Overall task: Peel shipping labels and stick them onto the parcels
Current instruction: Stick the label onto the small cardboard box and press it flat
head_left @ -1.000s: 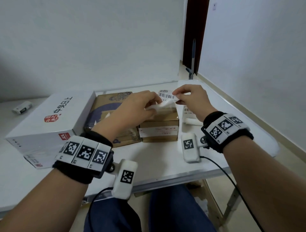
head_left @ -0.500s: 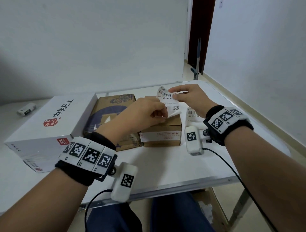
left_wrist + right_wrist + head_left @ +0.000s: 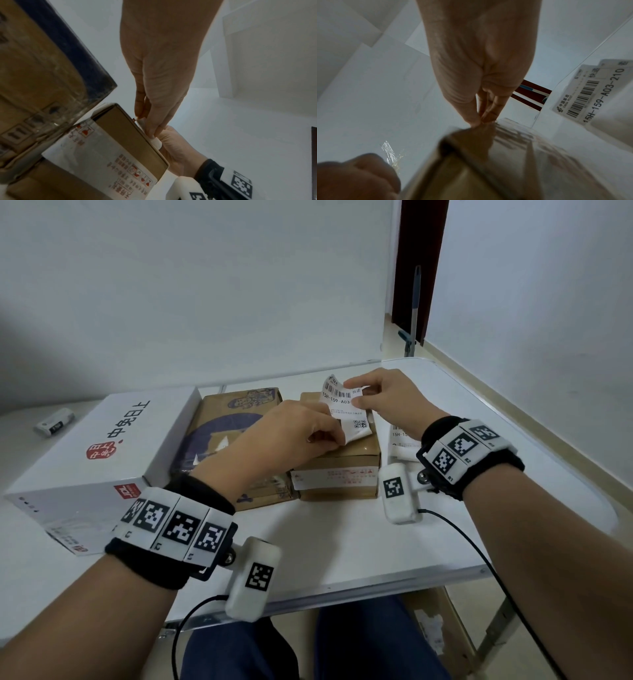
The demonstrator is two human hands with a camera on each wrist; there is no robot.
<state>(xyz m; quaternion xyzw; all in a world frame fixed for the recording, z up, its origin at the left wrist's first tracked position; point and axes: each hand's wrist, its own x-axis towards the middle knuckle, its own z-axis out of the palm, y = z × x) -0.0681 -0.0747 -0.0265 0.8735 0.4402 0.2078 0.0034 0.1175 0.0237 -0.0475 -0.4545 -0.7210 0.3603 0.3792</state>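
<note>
Curling over the small brown parcel point(image 3: 337, 460), a white shipping label point(image 3: 344, 409) with a barcode and QR code is held between both hands above the box top. The right hand point(image 3: 387, 402) pinches the label's upper edge between thumb and fingertips, while the left hand point(image 3: 284, 436) pinches its lower corner, fingers curled, close to the parcel's top face. That parcel sits on the white table point(image 3: 342, 542), touching a larger brown parcel point(image 3: 226, 436) on its left; a white box point(image 3: 102, 446) with red and black print lies further left. More labels point(image 3: 402, 440) lie on the table just right of the small parcel, partly behind the right wrist.
</note>
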